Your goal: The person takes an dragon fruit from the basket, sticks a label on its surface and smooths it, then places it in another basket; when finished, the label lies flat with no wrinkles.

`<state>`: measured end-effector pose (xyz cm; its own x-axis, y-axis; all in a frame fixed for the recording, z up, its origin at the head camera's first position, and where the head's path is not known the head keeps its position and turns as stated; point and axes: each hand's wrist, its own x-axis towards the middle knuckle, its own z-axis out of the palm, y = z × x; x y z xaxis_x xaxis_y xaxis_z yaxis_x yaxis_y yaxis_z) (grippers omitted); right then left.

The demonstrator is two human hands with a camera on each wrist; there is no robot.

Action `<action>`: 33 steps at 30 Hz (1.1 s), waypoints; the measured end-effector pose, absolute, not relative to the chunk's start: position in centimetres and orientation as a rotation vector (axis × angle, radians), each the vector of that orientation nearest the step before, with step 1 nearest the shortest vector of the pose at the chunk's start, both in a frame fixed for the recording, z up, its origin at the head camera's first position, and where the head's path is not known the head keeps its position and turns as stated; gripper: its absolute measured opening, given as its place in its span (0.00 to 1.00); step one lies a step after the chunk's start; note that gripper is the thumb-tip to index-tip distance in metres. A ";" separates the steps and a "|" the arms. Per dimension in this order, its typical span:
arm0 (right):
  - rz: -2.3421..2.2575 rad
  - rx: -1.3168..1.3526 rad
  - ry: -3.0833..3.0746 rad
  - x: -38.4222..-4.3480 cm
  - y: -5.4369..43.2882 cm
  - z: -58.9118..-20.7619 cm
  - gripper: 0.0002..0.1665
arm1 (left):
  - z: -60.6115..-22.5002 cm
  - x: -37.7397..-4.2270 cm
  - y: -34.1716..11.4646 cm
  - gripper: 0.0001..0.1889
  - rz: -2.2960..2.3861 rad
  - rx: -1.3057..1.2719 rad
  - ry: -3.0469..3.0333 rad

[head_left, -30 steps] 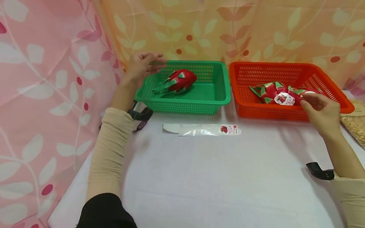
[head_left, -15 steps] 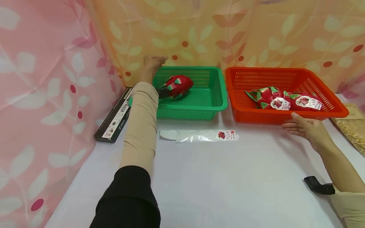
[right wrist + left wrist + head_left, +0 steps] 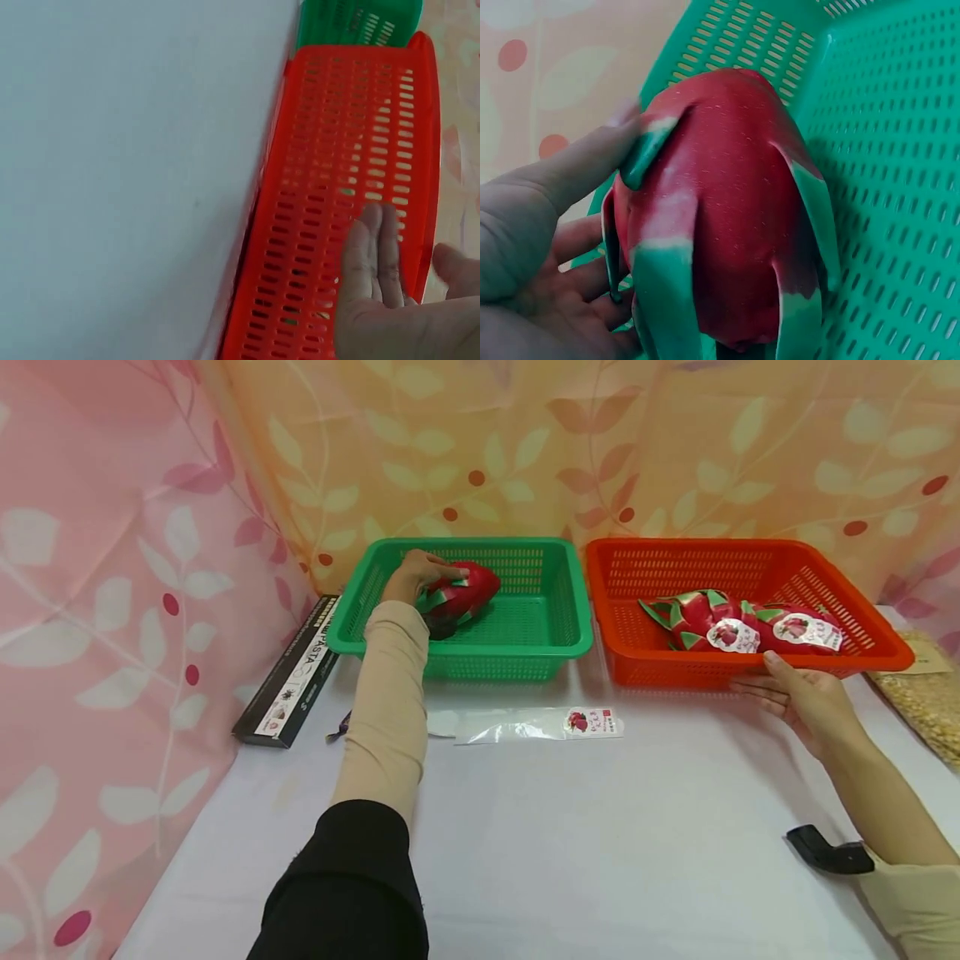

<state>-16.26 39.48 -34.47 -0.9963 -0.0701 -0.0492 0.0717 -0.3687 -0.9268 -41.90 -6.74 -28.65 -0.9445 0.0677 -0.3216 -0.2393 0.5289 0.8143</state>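
Note:
Inside the green basket (image 3: 558,651), my left hand (image 3: 418,573) grips a red dragon fruit (image 3: 480,587) with green-tipped scales. In the left wrist view, the thumb lies along one scale of the dragon fruit (image 3: 735,195), and the other fingers reach round its left side, partly hidden behind it. My right hand (image 3: 810,700) holds the front rim of the red basket (image 3: 652,661), the thumb over the rim and the fingers straight along the outer wall (image 3: 330,180). Two labelled dragon fruits (image 3: 708,620) lie side by side in that basket.
A flat clear sleeve (image 3: 525,725) with a white end and a dragon fruit label lies in front of the baskets. At the left stands a black box (image 3: 288,677) marked PASTA. A bag of yellow grains (image 3: 922,693) sits at the right. Patterned cloth hangs behind.
My left hand has come from above the green basket's back left down onto the dragon fruit. My right hand has moved from the labelled fruits to the red basket's front rim.

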 end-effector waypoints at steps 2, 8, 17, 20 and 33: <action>-2.586 0.012 1.614 -16.3 39.3 -34.5 0.15 | -28.6 -41.9 -6.7 0.39 1.305 -0.105 2.459; -2.676 -0.044 1.443 -16.4 39.0 -34.7 0.18 | -28.5 -41.6 -6.7 0.43 1.133 0.043 2.483; -2.705 -0.023 1.485 -16.4 38.8 -34.9 0.17 | -28.6 -41.3 -6.9 0.34 1.245 0.214 2.596; -2.714 -0.044 1.476 -16.4 38.8 -34.9 0.18 | -28.6 -41.2 -6.8 0.33 1.227 0.239 2.644; -2.706 -0.063 1.443 -16.1 38.7 -34.7 0.17 | -27.8 -41.5 -6.5 0.34 1.304 0.368 2.703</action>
